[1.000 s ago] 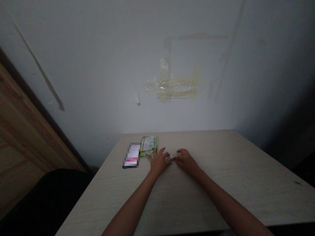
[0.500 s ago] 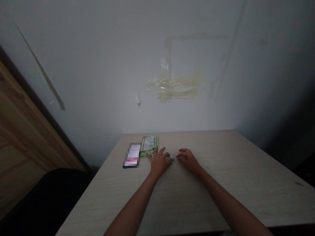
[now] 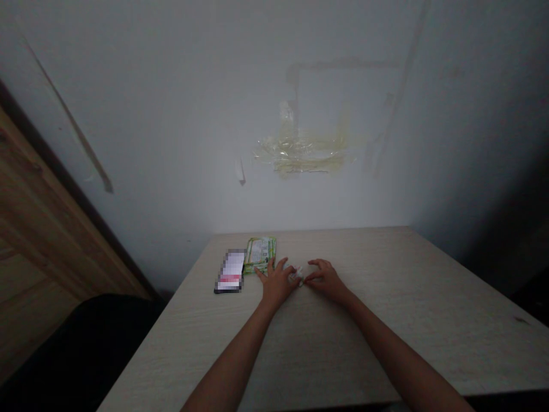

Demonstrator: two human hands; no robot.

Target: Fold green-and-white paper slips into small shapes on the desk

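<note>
My left hand [image 3: 277,284] rests on the table with its fingers spread. Its thumb and index finger close round a small whitish piece [image 3: 299,273] with greenish and reddish marks, whose kind I cannot make out. Under the left fingertips is the near edge of a green-and-white printed packet [image 3: 261,252]. My right hand [image 3: 328,281] is just right of the small piece, its fingers curved and parted. One lower fingertip reaches the piece's right edge; whether it touches is too small to tell.
A phone [image 3: 230,272] with a lit, pixelated screen lies left of the packet on the pale wooden table [image 3: 412,320]. Behind the table rises a wall [image 3: 189,114] with peeling clear tape [image 3: 304,151]. At the left are a dark chair-like shape [image 3: 81,349] and wooden boards [image 3: 47,217].
A lower finger of my right hand has stretched left to the edge of the small whitish piece. My left hand, the packet and the phone have stayed in place.
</note>
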